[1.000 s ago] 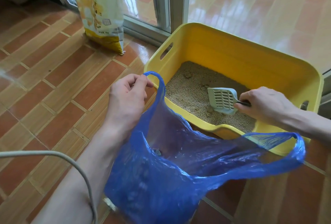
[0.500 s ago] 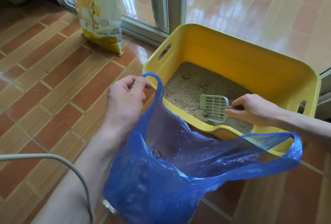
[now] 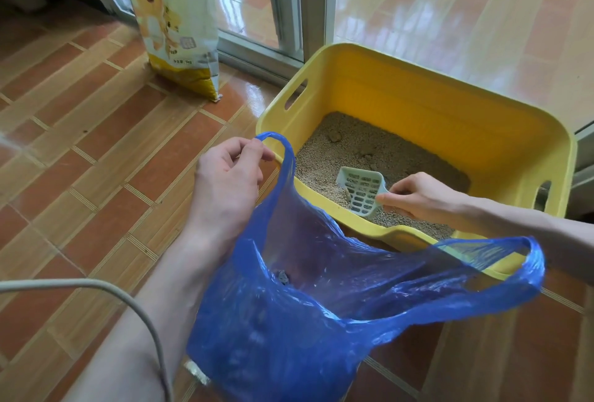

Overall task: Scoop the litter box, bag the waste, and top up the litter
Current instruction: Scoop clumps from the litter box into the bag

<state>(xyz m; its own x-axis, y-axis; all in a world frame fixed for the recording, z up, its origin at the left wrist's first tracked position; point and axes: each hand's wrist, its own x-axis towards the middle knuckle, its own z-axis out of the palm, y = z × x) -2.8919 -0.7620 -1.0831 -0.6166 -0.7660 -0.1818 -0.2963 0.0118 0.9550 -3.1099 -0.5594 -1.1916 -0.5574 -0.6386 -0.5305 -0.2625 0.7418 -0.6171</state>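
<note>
My right fingers (image 3: 390,199) pinch the scoop (image 3: 361,191) in the litter box (image 3: 450,118), left hand (image 3: 229,173) pinching the bag (image 3: 289,331) handle (some waste inside); clumps (image 3: 334,136) remain, topping-up untouched.

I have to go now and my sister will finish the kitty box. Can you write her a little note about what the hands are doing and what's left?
Left hand pinches one handle of the blue bag, holding it open beside the yellow litter box.
Right hand holds the scoop, tipped with its front edge down in the litter near the front wall.
Done: a little waste already lies in the bag.
Left: clumps are in the litter farther back; scoop them, bag them, then top up from the litter sack standing by the window.
</note>
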